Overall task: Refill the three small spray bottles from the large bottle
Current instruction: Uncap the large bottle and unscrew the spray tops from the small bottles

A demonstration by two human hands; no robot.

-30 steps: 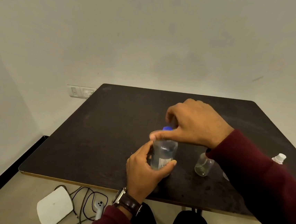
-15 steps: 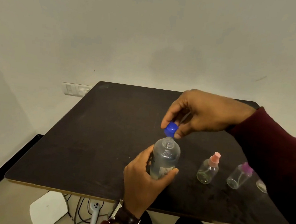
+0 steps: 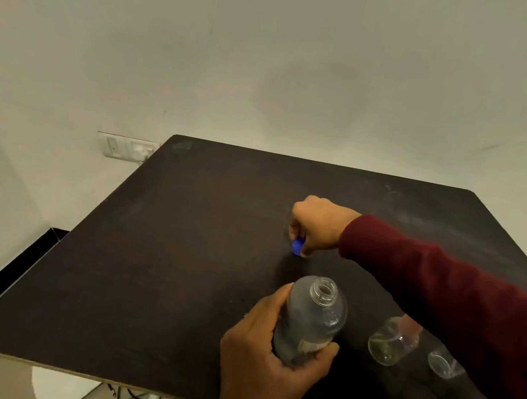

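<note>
Large bottle [image 3: 310, 319] uncapped, upright on the table [image 3: 186, 256], left hand [image 3: 267, 360] wrapped around its body. Right hand [image 3: 317, 225] pinches the blue cap [image 3: 298, 246] at table level. Two small spray bottles [image 3: 391, 343] visible right, look unfilled; no pouring yet.

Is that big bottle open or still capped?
Open. The large bottle, gripped by the left hand, shows a bare mouth; the right hand holds its blue cap down at the table.
</note>
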